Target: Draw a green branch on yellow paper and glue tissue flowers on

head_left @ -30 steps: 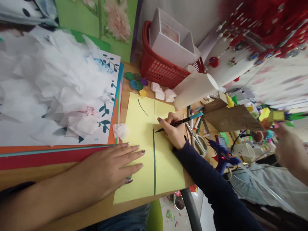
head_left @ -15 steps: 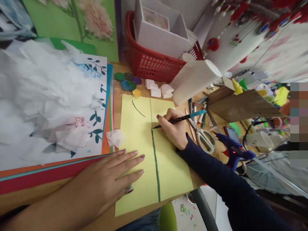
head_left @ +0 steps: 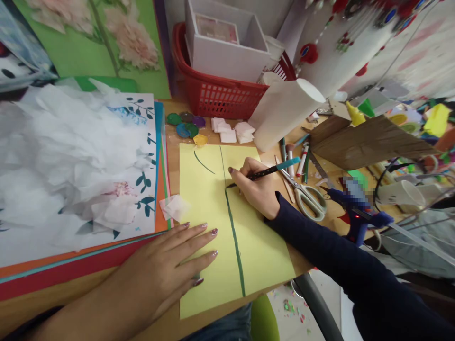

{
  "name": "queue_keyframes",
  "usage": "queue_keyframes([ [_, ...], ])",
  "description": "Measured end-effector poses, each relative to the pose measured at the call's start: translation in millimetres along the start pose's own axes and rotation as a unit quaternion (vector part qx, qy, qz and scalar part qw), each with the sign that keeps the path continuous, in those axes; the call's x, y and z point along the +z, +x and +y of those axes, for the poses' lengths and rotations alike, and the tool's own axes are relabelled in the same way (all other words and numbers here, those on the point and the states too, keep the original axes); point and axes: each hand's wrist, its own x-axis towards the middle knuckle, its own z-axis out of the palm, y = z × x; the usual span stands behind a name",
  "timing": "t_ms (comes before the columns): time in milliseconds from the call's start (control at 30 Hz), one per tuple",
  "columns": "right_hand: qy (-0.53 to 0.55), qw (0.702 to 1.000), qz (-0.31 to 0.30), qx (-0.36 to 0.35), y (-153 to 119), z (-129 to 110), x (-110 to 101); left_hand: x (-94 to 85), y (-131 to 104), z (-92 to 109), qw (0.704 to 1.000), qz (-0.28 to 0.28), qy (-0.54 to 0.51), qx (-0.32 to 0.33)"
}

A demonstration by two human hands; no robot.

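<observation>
Pressing flat with fingers spread, the left hand (head_left: 167, 265) is pinning the near left part of the yellow sheet (head_left: 206, 199). Farther up the sheet, the right hand (head_left: 256, 187) is pinching a paintbrush (head_left: 265, 173), its tip touching the top of the green line (head_left: 234, 237). If the flat hand eases, the sheet is likely sliding and the line wobbling. Beyond the sheet's far edge, paint pots (head_left: 186, 124) are sitting.

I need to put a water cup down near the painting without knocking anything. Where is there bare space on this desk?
Free: the wooden strip between the card stack and the yellow sheet, down to a tissue scrap; also the sheet's lower right. Crowded: right of the right hand, with scissors, pens and a glue gun.
</observation>
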Motion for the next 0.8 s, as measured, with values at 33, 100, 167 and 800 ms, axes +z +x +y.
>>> queue_keyframes([
  [33, 0.009, 1.000, 0.015, 0.002, 0.1, 0.4, -0.3, 0.0, 0.0, 0.0, 1.000, 0.001, 0.002, 0.000],
  [100, 0.033, 0.999, 0.014, 0.025, -0.3, 0.3, -2.0, -0.2, -0.2, 0.2, 1.000, -0.004, 0.011, 0.001],
  [167, 0.047, 0.997, -0.019, 0.050, -1.4, -0.9, -4.8, -0.8, -0.3, 0.5, 1.000, -0.013, 0.023, 0.005],
  [800, 0.018, 0.997, -0.059, 0.035, -4.2, -6.1, -6.6, -4.1, -0.4, 3.2, 1.000, -0.017, 0.023, 0.004],
])
